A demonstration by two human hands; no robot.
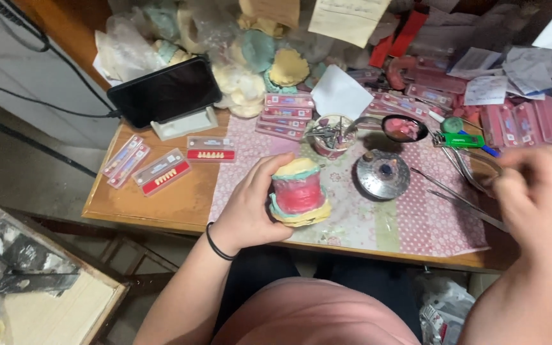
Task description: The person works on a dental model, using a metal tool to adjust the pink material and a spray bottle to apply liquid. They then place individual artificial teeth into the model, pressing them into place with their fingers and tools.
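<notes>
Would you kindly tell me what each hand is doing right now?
Left hand: closed around the pink wax and yellow plaster dental model.
Right hand: blurred, cannot be told.

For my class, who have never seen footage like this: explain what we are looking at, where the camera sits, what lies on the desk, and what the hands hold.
There is one picture, from a camera on a person's head looking down at their own two bare hands. The left hand grips a yellow plaster dental model with pink wax in the middle. The right hand is blurred; whether it holds anything cannot be told. On the wooden desk lie a pink patterned mat, flat cards of artificial teeth, a black phone on a white stand, a round metal burner, a small cup of metal tools and long thin metal instruments.
</notes>
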